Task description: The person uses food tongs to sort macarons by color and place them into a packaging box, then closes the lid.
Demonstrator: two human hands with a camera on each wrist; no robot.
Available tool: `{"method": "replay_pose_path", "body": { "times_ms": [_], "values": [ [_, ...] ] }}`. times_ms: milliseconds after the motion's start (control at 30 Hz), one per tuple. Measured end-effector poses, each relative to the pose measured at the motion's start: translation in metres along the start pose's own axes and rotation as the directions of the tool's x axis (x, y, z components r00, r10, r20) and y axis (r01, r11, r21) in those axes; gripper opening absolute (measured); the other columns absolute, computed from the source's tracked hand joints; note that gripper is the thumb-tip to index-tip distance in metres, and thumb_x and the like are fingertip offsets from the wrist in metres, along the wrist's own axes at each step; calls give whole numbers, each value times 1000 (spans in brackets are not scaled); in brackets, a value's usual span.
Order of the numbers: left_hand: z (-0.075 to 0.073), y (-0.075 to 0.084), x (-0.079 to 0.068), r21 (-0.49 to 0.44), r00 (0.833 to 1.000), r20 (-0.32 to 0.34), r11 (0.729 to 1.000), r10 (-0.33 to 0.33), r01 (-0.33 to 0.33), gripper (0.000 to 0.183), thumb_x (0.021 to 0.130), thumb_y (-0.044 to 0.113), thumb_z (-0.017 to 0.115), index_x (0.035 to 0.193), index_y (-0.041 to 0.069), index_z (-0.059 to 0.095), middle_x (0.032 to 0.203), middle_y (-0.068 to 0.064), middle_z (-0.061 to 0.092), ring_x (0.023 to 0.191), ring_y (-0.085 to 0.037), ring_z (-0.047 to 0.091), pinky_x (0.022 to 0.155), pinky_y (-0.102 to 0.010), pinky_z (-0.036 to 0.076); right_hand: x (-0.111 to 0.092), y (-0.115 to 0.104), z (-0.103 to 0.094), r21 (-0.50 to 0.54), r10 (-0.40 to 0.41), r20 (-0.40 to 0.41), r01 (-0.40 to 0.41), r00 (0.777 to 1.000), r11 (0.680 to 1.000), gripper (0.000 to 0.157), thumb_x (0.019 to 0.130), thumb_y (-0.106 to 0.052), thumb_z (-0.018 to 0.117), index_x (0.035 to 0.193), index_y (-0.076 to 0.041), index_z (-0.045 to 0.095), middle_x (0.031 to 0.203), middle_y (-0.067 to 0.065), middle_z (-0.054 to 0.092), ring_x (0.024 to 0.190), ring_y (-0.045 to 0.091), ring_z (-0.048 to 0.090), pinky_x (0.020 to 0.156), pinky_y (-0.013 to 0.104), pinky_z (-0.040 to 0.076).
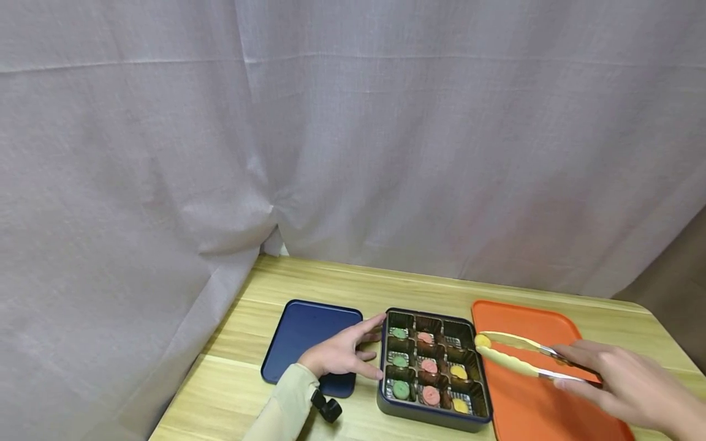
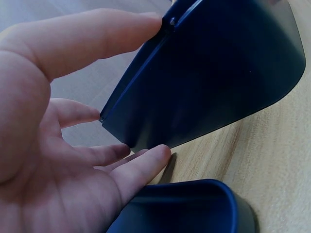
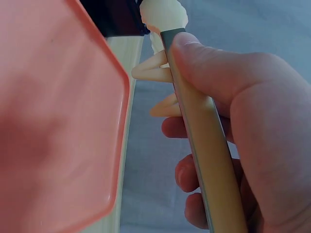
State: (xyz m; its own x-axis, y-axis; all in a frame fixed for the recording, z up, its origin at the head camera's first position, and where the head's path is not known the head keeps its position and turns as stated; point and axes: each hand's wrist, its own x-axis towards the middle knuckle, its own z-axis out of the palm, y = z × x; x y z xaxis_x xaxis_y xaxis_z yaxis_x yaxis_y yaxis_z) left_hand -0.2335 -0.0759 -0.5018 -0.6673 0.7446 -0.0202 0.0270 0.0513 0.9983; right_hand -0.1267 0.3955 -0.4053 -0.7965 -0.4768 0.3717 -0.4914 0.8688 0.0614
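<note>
A dark blue box with a divided brown plastic insert stands on the table. Its left column holds round green cookies, the middle column pink ones, and the right column has yellow ones in the middle and front compartments. Against the box's left side my left hand rests its spread fingertips, touching the wall and rim. My right hand grips a pair of tongs with pale yellow tips. Between those tips sits a yellow cookie, right by the box's right rim near the back right compartment.
An orange tray lies to the right of the box, under the tongs. On the left lies a dark blue lid or tray, partly beneath my left hand. A grey curtain hangs behind the wooden table.
</note>
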Motion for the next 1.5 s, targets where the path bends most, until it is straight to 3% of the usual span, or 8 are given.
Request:
{"method": "replay_pose_path", "body": {
  "times_ms": [167, 600, 933, 1500],
  "values": [
    [0, 0, 0, -2, 1000, -2, 1000, 0, 0, 111, 86, -5, 82, 170, 23, 15, 176, 0, 17, 157, -30, 28, 121, -38, 44, 15, -4, 6, 4, -4, 19, 4, 1000, 1000, 44, 77, -45, 92, 115, -26, 80, 104, -20, 72, 86, -3, 64, 61, 30, 55],
    [1, -1, 0, -6, 1000, -4, 1000, 2, -2, 111, 86, -6, 82, 170, 24, 16, 175, 2, 17, 157, -29, 28, 121, -39, 44, 39, -13, 10, 13, -35, 40, 34, 999, 999, 45, 82, -46, 89, 120, -24, 79, 108, -18, 72, 92, 3, 68, 68, 34, 59],
    [-1, -2, 2, 6, 1000, 11, 1000, 9, -9, 112, 86, -5, 82, 171, 20, 14, 176, -4, 15, 157, -30, 28, 120, -38, 44, 45, -13, 11, 27, -33, 69, 31, 997, 999, 45, 83, -48, 87, 120, -24, 79, 103, -21, 68, 86, -5, 62, 63, 30, 55],
    [-1, -1, 1, 1, 1000, -3, 1000, 6, -6, 111, 86, -5, 82, 170, 21, 15, 176, 1, 17, 157, -29, 29, 121, -39, 44, 45, -15, 10, 24, -43, 50, 42, 998, 999, 46, 81, -47, 89, 119, -22, 79, 100, -21, 66, 80, -9, 56, 59, 28, 51]
  ]
}}
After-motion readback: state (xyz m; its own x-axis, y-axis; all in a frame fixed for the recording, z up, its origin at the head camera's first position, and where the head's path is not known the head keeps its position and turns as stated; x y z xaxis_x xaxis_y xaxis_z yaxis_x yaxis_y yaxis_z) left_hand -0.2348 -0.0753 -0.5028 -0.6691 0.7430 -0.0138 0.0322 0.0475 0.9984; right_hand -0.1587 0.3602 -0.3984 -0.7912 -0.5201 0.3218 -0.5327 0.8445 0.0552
